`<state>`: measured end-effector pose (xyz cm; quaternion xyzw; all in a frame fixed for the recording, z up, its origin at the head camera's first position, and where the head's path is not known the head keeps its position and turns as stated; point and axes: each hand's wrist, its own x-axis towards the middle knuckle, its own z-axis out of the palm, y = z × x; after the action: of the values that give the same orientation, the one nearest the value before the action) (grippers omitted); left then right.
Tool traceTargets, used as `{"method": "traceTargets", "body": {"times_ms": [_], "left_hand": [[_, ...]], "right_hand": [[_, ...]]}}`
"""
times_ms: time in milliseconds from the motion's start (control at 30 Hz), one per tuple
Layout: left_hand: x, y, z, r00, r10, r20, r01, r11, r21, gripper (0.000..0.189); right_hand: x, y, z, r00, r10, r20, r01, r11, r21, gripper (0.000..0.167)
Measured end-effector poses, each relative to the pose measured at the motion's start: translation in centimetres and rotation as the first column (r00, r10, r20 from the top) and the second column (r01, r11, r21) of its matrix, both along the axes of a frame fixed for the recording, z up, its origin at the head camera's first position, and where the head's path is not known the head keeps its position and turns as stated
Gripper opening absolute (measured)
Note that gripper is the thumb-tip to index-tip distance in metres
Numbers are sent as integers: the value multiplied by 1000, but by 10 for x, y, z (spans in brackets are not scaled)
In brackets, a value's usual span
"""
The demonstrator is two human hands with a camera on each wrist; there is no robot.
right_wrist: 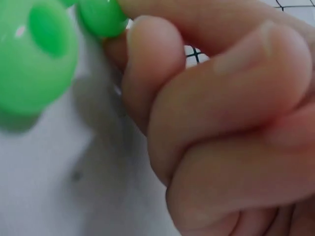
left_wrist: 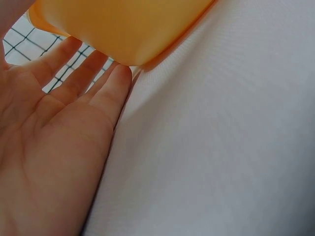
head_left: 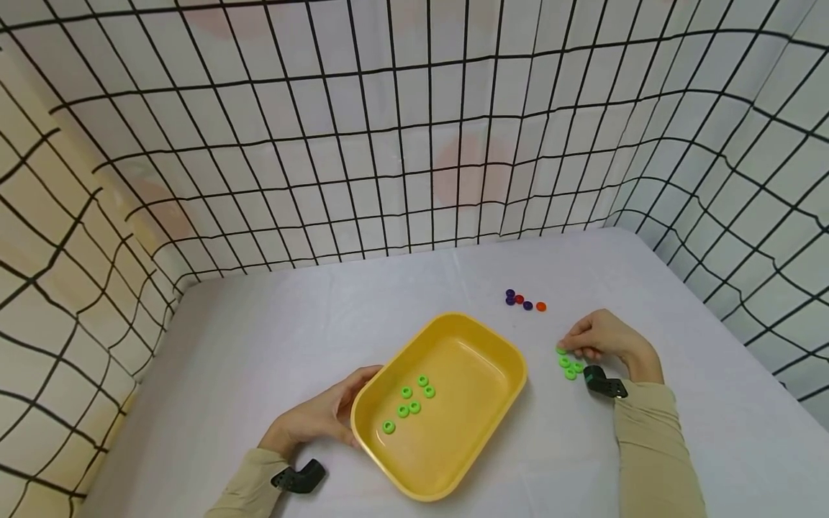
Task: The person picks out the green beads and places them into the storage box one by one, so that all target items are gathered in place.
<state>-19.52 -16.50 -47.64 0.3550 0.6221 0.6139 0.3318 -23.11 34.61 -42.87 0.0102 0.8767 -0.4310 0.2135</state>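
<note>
A yellow tray (head_left: 466, 410) with raised walls holds several small round green beads (head_left: 414, 407), each with a dimple in its middle. My left hand (head_left: 324, 414) spans the tray's left corner, its extended fingers (left_wrist: 64, 59) touching the outer wall. At the right, my right hand (head_left: 605, 337) pinches a green bead (head_left: 560, 350) between thumb and index finger, the other fingers curled in. Just below those fingertips, several more green beads (head_left: 570, 373) lie clustered on the white cloth. One loose bead (right_wrist: 34, 59) looms large in the right wrist view.
Behind the tray lie several purple, red and orange beads (head_left: 519, 299) in a loose row. Black netting (head_left: 395, 129) rises at the back and both sides of the white table (head_left: 291, 324). A black wrist device (head_left: 604, 382) sits on my right wrist.
</note>
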Motion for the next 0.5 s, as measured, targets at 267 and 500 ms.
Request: {"method": "traceTargets", "body": {"times_ms": [267,500], "left_hand": [[0,0,3,1000,-5,-9,6,1000,8,99],[1,0,2,1000,-1,0,1,1000,8,100]], "right_hand": [[-5,-13,6,1000,-2,15,2,999,34,24],[-4,-15,4,999,-16,35,15,1000,23,24]]}}
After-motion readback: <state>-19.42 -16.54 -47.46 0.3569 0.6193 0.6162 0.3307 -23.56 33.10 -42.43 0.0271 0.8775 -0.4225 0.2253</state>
